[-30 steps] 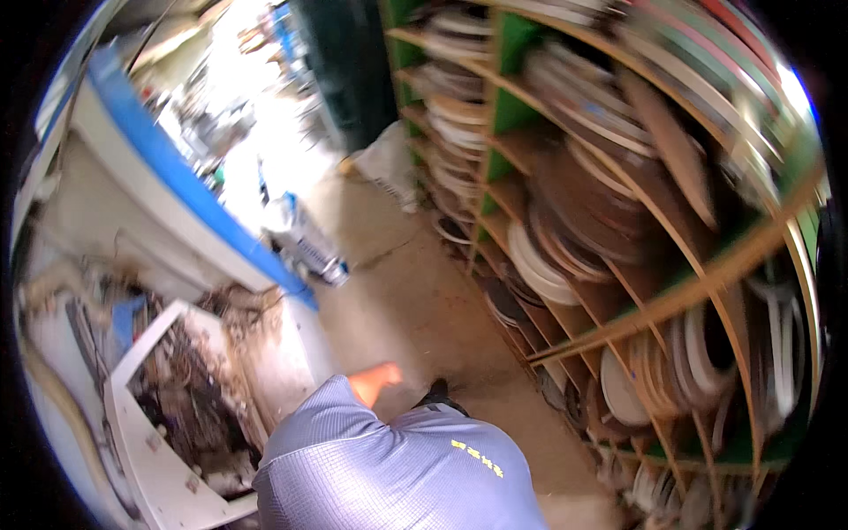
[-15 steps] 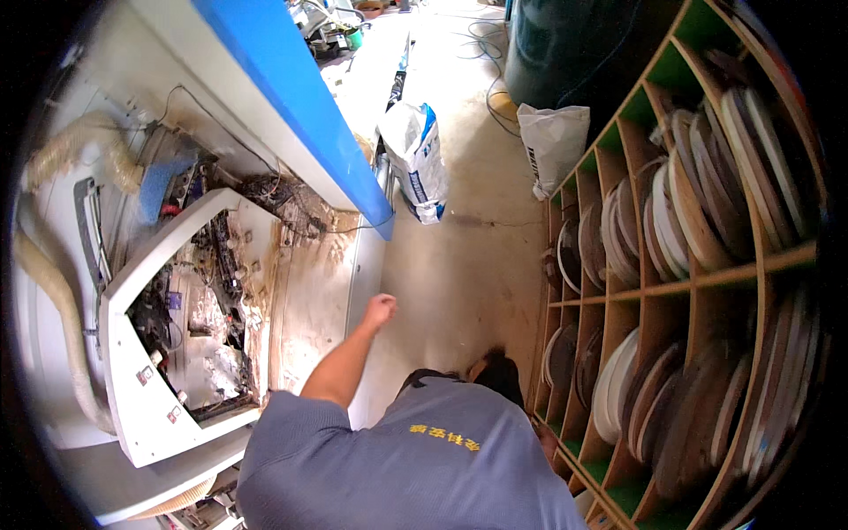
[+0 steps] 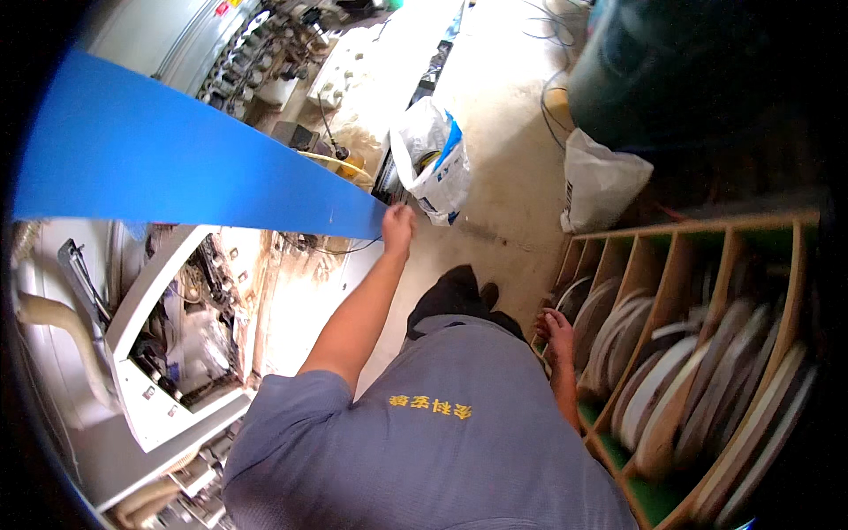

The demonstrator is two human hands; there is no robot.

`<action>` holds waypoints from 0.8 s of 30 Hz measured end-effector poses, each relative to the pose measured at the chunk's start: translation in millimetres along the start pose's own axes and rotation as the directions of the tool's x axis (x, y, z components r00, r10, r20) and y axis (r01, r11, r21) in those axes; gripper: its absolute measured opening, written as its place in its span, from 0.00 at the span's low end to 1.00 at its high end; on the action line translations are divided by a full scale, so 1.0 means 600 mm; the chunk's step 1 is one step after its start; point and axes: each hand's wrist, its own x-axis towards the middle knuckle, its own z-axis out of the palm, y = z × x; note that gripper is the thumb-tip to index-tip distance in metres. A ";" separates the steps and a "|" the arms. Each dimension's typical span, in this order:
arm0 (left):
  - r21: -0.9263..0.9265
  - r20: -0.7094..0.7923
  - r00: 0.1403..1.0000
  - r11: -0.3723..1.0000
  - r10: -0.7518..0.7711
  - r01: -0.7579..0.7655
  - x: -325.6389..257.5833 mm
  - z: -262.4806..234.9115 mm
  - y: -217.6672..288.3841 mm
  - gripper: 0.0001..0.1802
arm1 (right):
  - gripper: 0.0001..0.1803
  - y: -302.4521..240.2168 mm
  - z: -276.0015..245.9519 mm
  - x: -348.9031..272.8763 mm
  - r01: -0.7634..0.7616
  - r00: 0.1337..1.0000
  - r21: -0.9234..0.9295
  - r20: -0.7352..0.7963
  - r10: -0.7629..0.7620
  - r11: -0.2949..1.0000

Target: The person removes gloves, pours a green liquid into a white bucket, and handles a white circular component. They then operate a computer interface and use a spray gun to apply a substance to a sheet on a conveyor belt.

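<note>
Head view, looking down past the person's grey short-sleeved shirt (image 3: 442, 442) with yellow lettering to a pale concrete floor (image 3: 495, 159). The left hand (image 3: 397, 228) is stretched forward on a bare arm and rests its fingers on the near corner of a long bright-blue flat panel (image 3: 177, 168), the lid or top edge of a machine, which runs from that corner away toward the left edge of the picture. The fingers are curled at the panel's tip; whether they pinch it or merely touch it cannot be told.

The right hand (image 3: 556, 329) hangs low at the person's side, fingers loosely open and holding nothing, just beside the front edge of a wooden pigeonhole rack (image 3: 707, 238). Each compartment of the rack holds flat round reels of pale and brown banding (image 3: 671, 389) standing on edge; the rack's floor is green.

Under the blue panel, the white metal housing of the machine (image 3: 132, 353) stands open, showing wiring, dusty parts and a pale ribbed hose (image 3: 53, 327) along its left side.

On the floor just beyond the left hand stands an open white plastic bag with blue print (image 3: 433, 159). Farther right, another white sack (image 3: 601, 181) leans against a large dark round drum (image 3: 689, 71). Loose cables trail across the floor near the top edge.
</note>
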 end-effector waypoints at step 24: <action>0.407 -0.907 0.384 0.602 0.175 0.687 0.449 -0.122 -0.071 0.16 | 0.18 -0.743 0.232 0.617 -0.045 0.953 -0.667 0.194 0.232 0.743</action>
